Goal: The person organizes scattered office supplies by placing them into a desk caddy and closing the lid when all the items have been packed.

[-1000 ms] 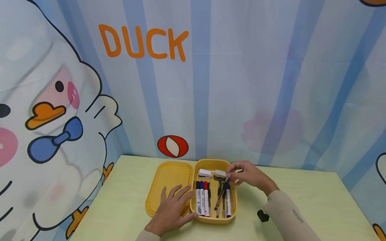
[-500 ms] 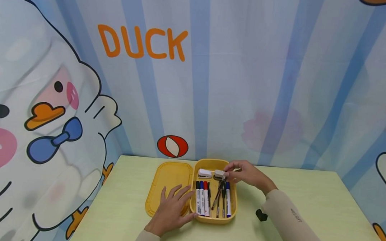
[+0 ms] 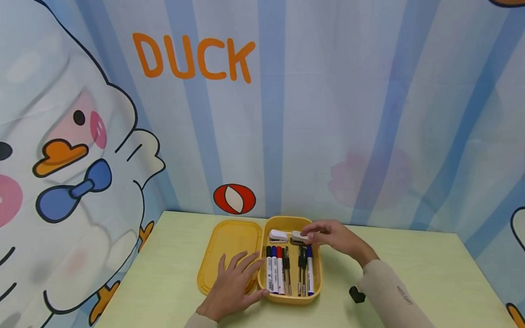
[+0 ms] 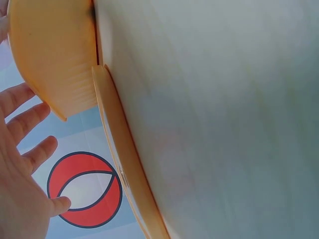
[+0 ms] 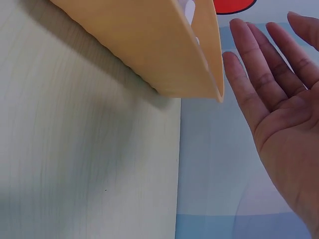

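Note:
A yellow box (image 3: 289, 301) on the table holds markers, pens and two small staplers. At its back sit a white stapler (image 3: 279, 235) and a grey-topped stapler (image 3: 298, 237). Black, blue and red markers (image 3: 278, 272) line the left side, with two pens (image 3: 288, 273) alongside. Two more pens (image 3: 302, 273) lie near the blue-capped marker (image 3: 311, 274) on the right. My right hand (image 3: 336, 238) hovers over the box's back right, fingers loose and holding nothing, near the grey-topped stapler. My left hand (image 3: 233, 285) spreads its fingers over the lid, by the box's left wall.
The yellow lid (image 3: 229, 231) lies flat on the table left of the box. A small black object (image 3: 357, 294) shows under the right sleeve. Behind the table (image 3: 407, 268) hangs a blue curtain (image 3: 308, 112) with duck drawings.
The pen my right hand was pinching now lies on the left beside another pen, and the fingers have released it. My left hand stays where it was.

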The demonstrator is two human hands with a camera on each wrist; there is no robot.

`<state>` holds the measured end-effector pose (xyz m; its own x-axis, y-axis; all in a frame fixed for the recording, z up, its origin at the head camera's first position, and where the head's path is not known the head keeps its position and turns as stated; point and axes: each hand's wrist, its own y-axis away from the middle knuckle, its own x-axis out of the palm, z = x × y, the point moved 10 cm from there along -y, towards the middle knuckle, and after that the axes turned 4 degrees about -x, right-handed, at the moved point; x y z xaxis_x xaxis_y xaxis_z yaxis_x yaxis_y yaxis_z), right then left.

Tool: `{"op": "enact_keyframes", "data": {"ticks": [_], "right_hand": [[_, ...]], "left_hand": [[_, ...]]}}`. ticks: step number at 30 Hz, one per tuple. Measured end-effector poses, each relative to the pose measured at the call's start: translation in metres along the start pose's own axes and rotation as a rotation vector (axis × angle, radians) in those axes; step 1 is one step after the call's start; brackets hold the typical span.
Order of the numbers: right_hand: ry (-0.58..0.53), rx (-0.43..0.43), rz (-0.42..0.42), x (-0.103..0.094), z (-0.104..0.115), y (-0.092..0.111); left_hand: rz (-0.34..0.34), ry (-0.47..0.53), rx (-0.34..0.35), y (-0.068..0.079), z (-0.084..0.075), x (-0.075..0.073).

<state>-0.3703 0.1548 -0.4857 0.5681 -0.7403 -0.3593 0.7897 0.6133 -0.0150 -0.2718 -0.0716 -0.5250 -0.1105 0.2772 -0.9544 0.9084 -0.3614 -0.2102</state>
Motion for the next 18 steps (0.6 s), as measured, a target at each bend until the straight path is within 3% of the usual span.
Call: {"op": "enact_keyframes", "data": {"ticks": [9,18], "right_hand": [[0.036,-0.001,-0.094,-0.013,-0.008,0.012],[-0.036,-0.034,-0.137,-0.019,-0.016,0.027]], "left_hand": [[-0.004,-0.01,0.001,-0.001,0.001,0.001],[-0.018,0.006,0.013,0.0,0.0,-0.001]]}}
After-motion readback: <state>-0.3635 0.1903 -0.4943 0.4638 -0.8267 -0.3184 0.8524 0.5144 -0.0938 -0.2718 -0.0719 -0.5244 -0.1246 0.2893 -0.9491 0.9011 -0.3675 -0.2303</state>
